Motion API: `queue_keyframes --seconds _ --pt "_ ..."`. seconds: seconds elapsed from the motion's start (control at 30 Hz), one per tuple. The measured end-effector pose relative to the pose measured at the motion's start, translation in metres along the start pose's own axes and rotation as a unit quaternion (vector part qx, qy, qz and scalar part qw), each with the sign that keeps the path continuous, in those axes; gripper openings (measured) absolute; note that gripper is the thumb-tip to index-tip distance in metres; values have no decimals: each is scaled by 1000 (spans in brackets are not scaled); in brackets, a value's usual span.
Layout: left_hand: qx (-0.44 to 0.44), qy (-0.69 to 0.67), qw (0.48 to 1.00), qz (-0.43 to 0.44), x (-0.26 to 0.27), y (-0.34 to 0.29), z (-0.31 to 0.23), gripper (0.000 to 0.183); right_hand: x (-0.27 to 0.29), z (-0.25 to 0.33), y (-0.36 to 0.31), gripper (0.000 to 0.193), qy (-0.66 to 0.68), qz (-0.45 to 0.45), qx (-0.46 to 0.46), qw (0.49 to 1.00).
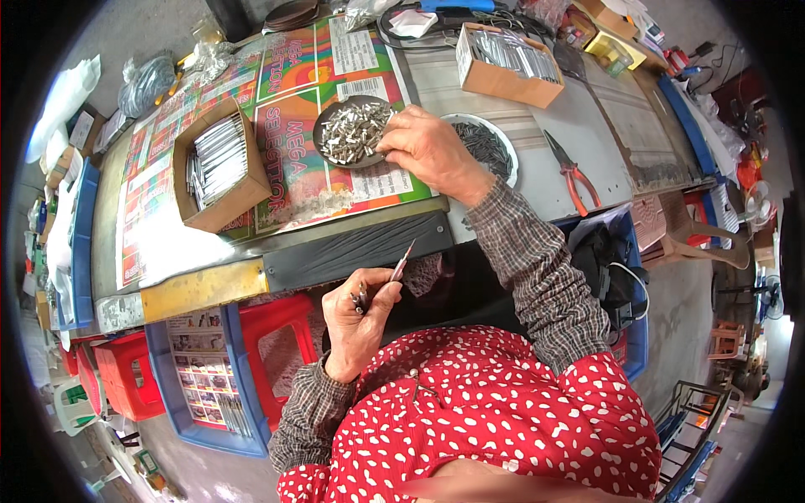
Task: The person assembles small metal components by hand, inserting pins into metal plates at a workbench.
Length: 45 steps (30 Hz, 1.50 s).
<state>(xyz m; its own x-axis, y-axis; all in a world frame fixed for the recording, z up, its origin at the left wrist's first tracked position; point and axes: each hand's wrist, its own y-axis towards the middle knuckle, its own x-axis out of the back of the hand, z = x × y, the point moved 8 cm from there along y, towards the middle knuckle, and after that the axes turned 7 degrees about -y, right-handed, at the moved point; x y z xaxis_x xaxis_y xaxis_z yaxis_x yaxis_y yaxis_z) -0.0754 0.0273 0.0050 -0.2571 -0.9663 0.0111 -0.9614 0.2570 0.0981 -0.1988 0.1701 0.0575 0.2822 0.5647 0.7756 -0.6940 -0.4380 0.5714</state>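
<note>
My left hand is closed in front of the table's near edge. Between its thumb and forefinger it grips a slim pen-like rod with a fine pointed tip, slanting up to the right. More thin dark ends poke out of the same fist. My right hand reaches over the right rim of a dark round dish, which is heaped with small silvery metal pieces. Its fingers are pinched together at the pile; what they hold, if anything, is hidden.
Left of the dish, a cardboard box holds slim silvery rods. A white bowl of dark small parts sits beyond my right wrist, beside red-handled pliers. Another carton of rods stands farther back. Red stools are below the table.
</note>
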Motion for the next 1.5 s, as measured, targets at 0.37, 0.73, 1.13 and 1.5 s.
queue_keyframes --seconds 0.37,0.73,1.13,1.5 --pt "13 -20 1000 -13 2 -2 -2 10 23 5 -10 10 147 -15 -134 980" --pt "24 -38 999 11 -10 -5 -12 10 50 44 -70 12 399 -7 -203 894" --pt "-9 -17 999 32 -25 -8 -21 9 65 55 -91 15 463 -39 -214 859" --pt "-29 13 999 39 -29 -7 -25 8 69 56 -94 17 422 -33 -214 880"
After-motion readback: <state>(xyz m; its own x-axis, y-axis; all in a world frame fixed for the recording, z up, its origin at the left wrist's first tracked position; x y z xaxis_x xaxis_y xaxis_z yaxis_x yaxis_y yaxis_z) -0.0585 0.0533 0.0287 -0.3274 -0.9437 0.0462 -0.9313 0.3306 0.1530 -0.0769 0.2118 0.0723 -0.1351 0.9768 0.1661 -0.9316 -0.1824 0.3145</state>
